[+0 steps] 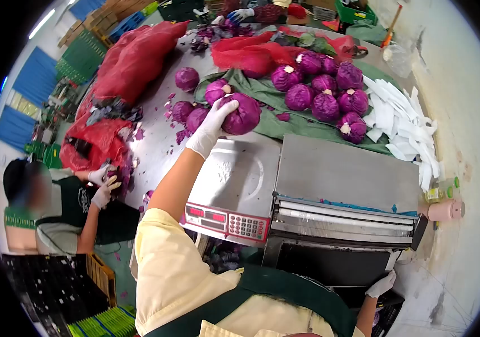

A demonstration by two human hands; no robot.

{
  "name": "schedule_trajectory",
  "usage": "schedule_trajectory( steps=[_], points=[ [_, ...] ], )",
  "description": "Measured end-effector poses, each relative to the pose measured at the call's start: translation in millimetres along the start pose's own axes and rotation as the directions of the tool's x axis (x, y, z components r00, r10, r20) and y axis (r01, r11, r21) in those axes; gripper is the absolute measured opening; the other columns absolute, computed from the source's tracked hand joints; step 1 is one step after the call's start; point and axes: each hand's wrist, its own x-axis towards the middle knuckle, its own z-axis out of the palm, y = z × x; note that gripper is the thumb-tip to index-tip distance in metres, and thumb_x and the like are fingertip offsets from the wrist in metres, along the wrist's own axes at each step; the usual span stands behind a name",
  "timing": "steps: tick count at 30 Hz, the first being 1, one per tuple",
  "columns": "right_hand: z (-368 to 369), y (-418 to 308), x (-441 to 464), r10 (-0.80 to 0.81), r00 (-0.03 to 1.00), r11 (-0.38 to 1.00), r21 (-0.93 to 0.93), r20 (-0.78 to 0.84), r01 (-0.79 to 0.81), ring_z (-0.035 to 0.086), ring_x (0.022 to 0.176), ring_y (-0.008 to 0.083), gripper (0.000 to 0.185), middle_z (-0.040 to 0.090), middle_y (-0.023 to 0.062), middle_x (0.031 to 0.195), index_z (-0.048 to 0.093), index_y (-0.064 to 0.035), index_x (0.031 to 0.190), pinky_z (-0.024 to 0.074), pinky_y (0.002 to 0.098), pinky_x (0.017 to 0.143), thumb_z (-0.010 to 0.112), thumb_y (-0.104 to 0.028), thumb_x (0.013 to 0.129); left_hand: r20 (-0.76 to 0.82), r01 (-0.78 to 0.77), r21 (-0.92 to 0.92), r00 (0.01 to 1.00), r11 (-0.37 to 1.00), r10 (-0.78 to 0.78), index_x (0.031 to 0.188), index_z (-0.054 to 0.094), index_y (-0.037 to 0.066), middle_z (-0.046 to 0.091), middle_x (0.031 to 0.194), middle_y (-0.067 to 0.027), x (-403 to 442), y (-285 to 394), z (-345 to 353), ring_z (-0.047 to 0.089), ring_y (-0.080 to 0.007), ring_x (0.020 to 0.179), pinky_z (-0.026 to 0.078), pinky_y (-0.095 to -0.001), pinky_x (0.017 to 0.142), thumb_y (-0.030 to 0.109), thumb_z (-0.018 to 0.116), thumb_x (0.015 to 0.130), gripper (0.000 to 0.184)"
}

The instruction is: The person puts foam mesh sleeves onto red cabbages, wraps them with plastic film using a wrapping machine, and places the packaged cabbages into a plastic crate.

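My left hand (213, 128), in a white glove, is closed around a purple cabbage (241, 114) and holds it just above the back edge of the weighing scale (231, 174). Several more purple cabbages (181, 112) lie beside and behind it on the table. Low on the right, my gloved right hand (382, 285) is by the right end of the film wrapping machine (344, 216), near its black front panel. Its fingers are partly turned away, so a grip on anything cannot be made out. Red digits are lit on the scale's display.
A pile of trimmed purple cabbages (325, 106) rests on green cloth. White strips (400, 121) lie beside it near the wall. Full red mesh sacks (133, 62) occupy the left side. A co-worker (63, 202) handles leaves at left; another person's gloved hand (242, 14) is at the back.
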Motion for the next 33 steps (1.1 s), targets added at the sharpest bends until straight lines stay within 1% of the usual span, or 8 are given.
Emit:
schedule_trajectory(
  steps=[3,5,13,20,25,27,29,33],
  points=[
    [-0.8,-3.4,-1.5,-0.059,0.998,0.997,-0.049,0.010,0.059,0.052,0.080,0.0201,0.033,0.058,0.0079,0.085,0.062,0.0047,0.099,0.0423,0.0320,0.077,0.041,-0.021,0.097,-0.036,-0.221,0.306,0.969,0.926,0.243,0.139,0.040,0.003,0.053,0.124,-0.0137,-64.7,-4.0,10.1,0.053,-0.0255,0.114,0.043,-0.0356,0.100,0.029,0.082,0.071,0.084],
    [-2.9,-0.2,0.5,-0.047,0.998,0.997,-0.053,0.048,0.050,0.052,0.081,0.0206,0.034,0.059,0.0088,0.087,0.061,0.0057,0.099,0.0428,0.0325,0.078,0.040,-0.021,0.097,0.065,-0.383,0.808,0.813,0.447,0.579,0.137,0.043,0.001,0.052,0.123,-0.0193,-112.8,-23.9,11.4,0.053,-0.0302,0.114,0.041,-0.0384,0.101,0.033,0.083,0.064,0.090],
    [1.7,-7.9,-1.2,-0.039,0.996,0.997,-0.058,0.079,0.044,0.051,0.075,0.0210,0.032,0.057,0.0098,0.083,0.059,0.0066,0.094,0.0426,0.0336,0.074,0.042,-0.021,0.096,-0.047,-0.158,0.822,0.939,0.547,0.342,0.140,0.042,0.006,0.040,0.132,-0.0272,-154.3,-51.0,9.6,0.043,-0.0384,0.125,0.036,-0.0402,0.106,0.045,0.082,0.063,0.095],
    [-1.1,-20.8,-6.2,0.006,0.995,0.998,-0.059,0.100,0.000,0.058,0.090,0.0253,0.034,0.064,0.0148,0.099,0.062,0.0036,0.106,0.0441,0.0341,0.083,0.046,-0.024,0.095,-0.027,-0.241,0.842,0.875,0.482,0.483,0.143,0.037,0.005,0.028,0.142,-0.0326,-137.2,-77.1,-3.6,0.028,-0.0455,0.133,0.027,-0.0432,0.111,0.051,0.077,0.072,0.094],
    [-20.2,-11.8,31.6,-0.130,0.952,0.991,0.073,0.276,0.114,0.058,0.094,0.0240,0.026,0.064,0.0154,0.103,0.060,0.0054,0.107,0.0447,0.0345,0.087,0.049,-0.014,0.094,-0.057,-0.455,0.748,0.681,0.483,0.730,0.148,0.027,0.006,0.027,0.150,-0.0225,-156.5,-77.0,-7.0,0.020,-0.0379,0.141,0.016,-0.0447,0.115,0.044,0.055,0.092,0.073],
    [-32.5,-51.3,52.5,-0.235,0.929,0.955,-0.109,0.287,0.276,0.058,0.099,0.0235,0.025,0.064,0.0150,0.105,0.060,0.0049,0.108,0.0440,0.0336,0.090,0.048,-0.012,0.094,-0.169,-0.375,0.741,0.699,0.557,0.695,0.148,0.027,0.006,0.029,0.150,-0.0206,-173.9,-78.5,-4.6,0.024,-0.0342,0.140,0.018,-0.0414,0.115,0.040,0.049,0.096,0.066],
    [-31.3,-63.2,94.6,-0.395,0.854,0.910,0.019,0.339,0.414,0.058,0.101,0.0214,0.028,0.064,0.0130,0.110,0.061,0.0034,0.111,0.0412,0.0318,0.095,0.048,-0.016,0.095,-0.238,-0.361,0.649,0.740,0.670,0.629,0.148,0.026,0.008,0.027,0.152,-0.0178,-182.5,-84.1,-13.2,0.028,-0.0299,0.139,0.022,-0.0371,0.114,0.041,0.048,0.097,0.065],
    [2.1,-110.4,164.8,-0.393,0.810,0.920,0.192,0.435,0.343,0.058,0.096,0.0185,0.024,0.064,0.0100,0.103,0.063,0.0016,0.105,0.0453,0.0310,0.087,0.051,-0.017,0.095,-0.485,-0.172,0.458,0.774,0.872,0.407,0.147,0.030,0.011,0.043,0.139,-0.0121,-209.5,-100.8,-10.1,0.048,-0.0193,0.117,0.041,-0.0328,0.095,0.035,0.046,0.099,0.056]
  ],
)
